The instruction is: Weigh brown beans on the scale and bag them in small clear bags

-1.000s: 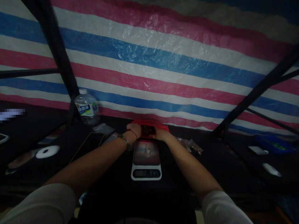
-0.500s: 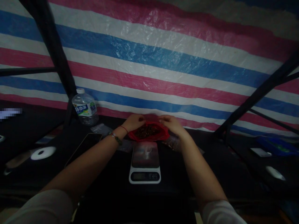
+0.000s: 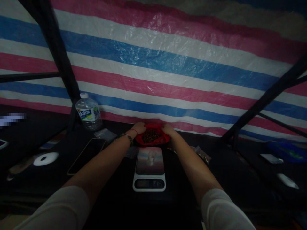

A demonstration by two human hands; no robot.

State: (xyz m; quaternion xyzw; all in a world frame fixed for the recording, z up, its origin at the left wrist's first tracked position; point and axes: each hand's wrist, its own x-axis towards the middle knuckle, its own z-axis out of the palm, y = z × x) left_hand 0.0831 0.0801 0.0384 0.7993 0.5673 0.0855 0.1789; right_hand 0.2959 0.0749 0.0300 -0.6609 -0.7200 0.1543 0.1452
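The red bag lay open on the dark surface, at its far side, close to the foot of the striped sheet and just beyond the white scale. Many small brown pieces filled its mouth, and no lettering could be read on the part that showed. The left hand grasped the left edge of the bag, fingers curled over it; the right hand grasped the opposite edge in like manner, though its fingertips were partly hidden.

The scale's front panel carried a display whose digits were too dim to read, with small pale marks to the right of it, also illegible. Its glossy plate showed blurred reflections.

The clearest writing was on the clear bottle, upright at the left: its label had bold white Chinese characters on blue, among them 水 (water), above green and white areas; the smaller print was lost. A dark phone lay beyond the left forearm, near a clear plastic bag. Beside the right forearm lay a small clear packet with brownish contents. Farther right, a blue package bore greenish marks, too blurred to decipher.
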